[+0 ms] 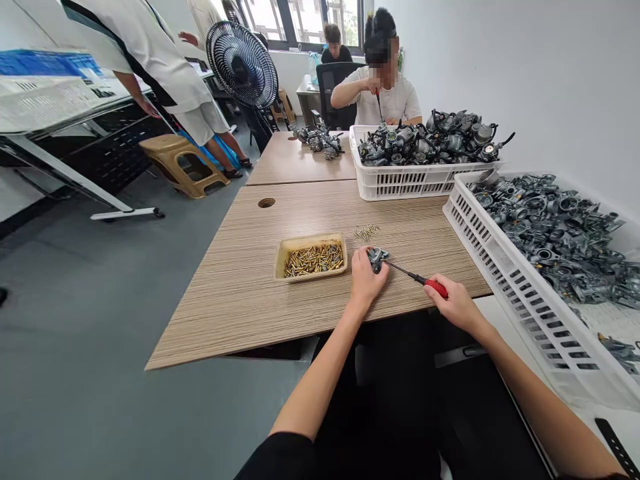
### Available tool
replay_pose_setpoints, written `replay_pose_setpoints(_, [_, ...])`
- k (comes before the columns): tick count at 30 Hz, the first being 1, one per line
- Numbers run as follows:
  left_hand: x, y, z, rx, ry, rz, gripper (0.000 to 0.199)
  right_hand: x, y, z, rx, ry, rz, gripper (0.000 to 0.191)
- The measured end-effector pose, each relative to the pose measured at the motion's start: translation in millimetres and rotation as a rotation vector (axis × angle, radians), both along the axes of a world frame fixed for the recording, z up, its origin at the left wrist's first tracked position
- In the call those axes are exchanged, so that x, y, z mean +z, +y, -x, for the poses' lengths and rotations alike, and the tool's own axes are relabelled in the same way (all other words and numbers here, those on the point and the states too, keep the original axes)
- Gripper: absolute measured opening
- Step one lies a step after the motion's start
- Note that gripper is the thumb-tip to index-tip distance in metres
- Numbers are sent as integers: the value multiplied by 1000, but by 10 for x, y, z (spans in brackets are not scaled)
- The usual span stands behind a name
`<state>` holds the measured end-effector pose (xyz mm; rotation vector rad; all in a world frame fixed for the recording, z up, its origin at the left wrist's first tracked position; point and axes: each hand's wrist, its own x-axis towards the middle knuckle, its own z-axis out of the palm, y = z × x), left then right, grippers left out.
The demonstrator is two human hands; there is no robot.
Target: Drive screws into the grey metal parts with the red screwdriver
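Note:
My left hand (367, 279) is closed around a small grey metal carburetor part (379, 258) at the table's near side. In my right hand (454, 303) is a screwdriver (434, 287) with a red and black handle, its thin shaft pointing left. The tip meets the part, though the exact contact spot is too small to make out. Left of my left hand stands a cream tray (278, 267) holding many brass-coloured pieces (315, 259). A small loose pile of similar brass pieces (367, 232) lies just beyond the hand.
A white crate (400, 183) of black and grey carburetors stands at the back, and a longer white crate (520, 293) of grey metal parts is at right. More carburetors (320, 140) lie on the far table. A co-worker (385, 87) sits opposite; a fan (242, 65) stands left.

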<state>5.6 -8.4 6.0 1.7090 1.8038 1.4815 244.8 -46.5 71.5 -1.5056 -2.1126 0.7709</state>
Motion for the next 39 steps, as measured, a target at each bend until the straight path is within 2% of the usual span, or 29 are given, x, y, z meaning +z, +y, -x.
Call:
replay_pose_setpoints(10, [5, -7, 6, -19, 11, -2, 38, 46, 12, -13, -5, 52, -5, 29])
replay_pose_setpoints(21, [33, -20, 2, -45, 36, -17, 40, 93, 45, -10, 18, 96, 17, 42])
replay_pose_setpoints(25, [28, -22, 0, -46, 37, -21, 40, 106, 46, -12, 19, 100, 34, 38])
replay_pose_setpoints(30, [24, -14, 4, -47, 49, -32, 39, 160, 13, -32, -43, 63, 36, 27])
replay_pose_setpoints(39, [11, -12, -6, -34, 53, -29, 41, 132, 16, -30, -89, 119, 22, 31])
